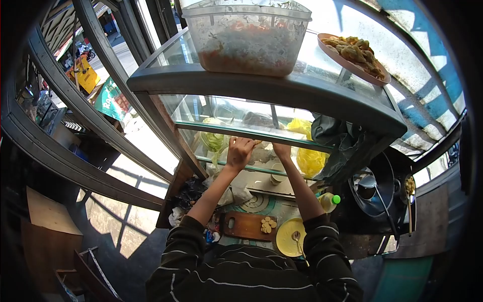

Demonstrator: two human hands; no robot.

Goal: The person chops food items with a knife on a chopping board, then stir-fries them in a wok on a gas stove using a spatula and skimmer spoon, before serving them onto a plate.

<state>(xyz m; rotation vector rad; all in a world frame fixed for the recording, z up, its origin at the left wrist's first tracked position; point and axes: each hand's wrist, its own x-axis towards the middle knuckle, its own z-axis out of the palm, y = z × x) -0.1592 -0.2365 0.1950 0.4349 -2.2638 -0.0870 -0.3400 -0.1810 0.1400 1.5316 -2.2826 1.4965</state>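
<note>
Both of my arms reach into the glass display case. My left hand is at the edge of its glass shelf, fingers curled and pressed together, with a small tan bit showing at the fingertips; what it holds I cannot make out. My right hand passes behind the shelf's front bar, and its fingers are hidden. A green leafy vegetable lies left of my hands, a yellow plastic bag to their right. Below them stands a small pale cup.
A wooden cutting board carries round slices, beside a yellow bowl with a spoon. A green-capped bottle and a dark wok are rightward. On top of the case sit a plastic tub and a plate of fried food.
</note>
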